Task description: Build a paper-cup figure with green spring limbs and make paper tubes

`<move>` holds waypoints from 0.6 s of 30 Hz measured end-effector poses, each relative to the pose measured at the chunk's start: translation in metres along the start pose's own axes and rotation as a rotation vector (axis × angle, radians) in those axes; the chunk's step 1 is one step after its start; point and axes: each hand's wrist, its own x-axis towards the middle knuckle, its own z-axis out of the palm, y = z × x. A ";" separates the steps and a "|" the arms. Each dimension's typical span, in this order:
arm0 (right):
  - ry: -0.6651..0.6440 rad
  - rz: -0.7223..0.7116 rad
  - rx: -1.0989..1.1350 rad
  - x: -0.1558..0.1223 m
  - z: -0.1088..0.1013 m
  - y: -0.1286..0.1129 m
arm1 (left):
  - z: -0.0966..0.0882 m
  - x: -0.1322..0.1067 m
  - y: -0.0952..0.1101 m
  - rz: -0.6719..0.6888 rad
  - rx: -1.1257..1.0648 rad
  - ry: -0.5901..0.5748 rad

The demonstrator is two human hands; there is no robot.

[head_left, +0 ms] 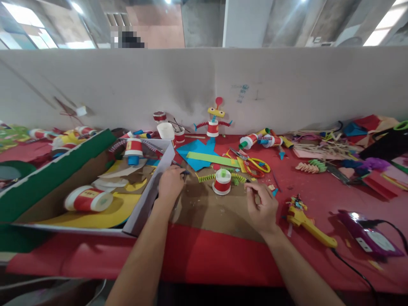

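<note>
An upside-down red and white paper cup (pixel 222 182) with green curled paper arms sits on a brown cardboard sheet (pixel 207 210), between my hands. My left hand (pixel 171 183) is closed on a thin dark tool that pokes out to the right, beside the wall of an open box. My right hand (pixel 262 206) is closed in a pinch on a small thing I cannot make out, just right of the cup's green arm.
An open cardboard box (pixel 47 187) at left holds cups, yellow paper and a cup figure. A finished cup robot (pixel 213 123) stands at the back wall. Scissors (pixel 251 161), a yellow glue gun (pixel 307 223), a purple device (pixel 369 233) and paper scraps cover the red table.
</note>
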 end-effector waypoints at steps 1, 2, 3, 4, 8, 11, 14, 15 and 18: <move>0.006 0.004 0.003 0.000 -0.001 0.000 | -0.005 -0.014 0.002 -0.018 0.003 -0.008; 0.009 0.008 0.008 0.000 -0.001 0.001 | -0.009 -0.029 0.004 -0.025 0.001 -0.018; 0.009 0.011 0.011 0.000 -0.002 0.001 | -0.012 -0.045 0.007 -0.017 -0.006 -0.032; 0.007 0.010 0.012 -0.001 -0.002 0.002 | -0.013 -0.060 0.010 0.016 -0.027 -0.054; -0.044 -0.094 -0.011 -0.004 0.000 0.004 | -0.004 -0.113 0.019 0.099 -0.171 -0.097; -0.170 -0.259 -0.069 -0.007 0.000 -0.002 | 0.009 -0.137 0.025 0.092 -0.293 -0.072; -0.390 -0.390 -0.122 -0.011 -0.003 -0.018 | 0.018 -0.152 0.035 0.082 -0.387 -0.072; -0.467 -0.409 -0.127 -0.014 -0.005 -0.024 | 0.020 -0.156 0.039 0.087 -0.413 -0.081; -0.630 -0.408 -0.128 -0.025 -0.013 -0.043 | 0.023 -0.166 0.051 0.118 -0.489 -0.116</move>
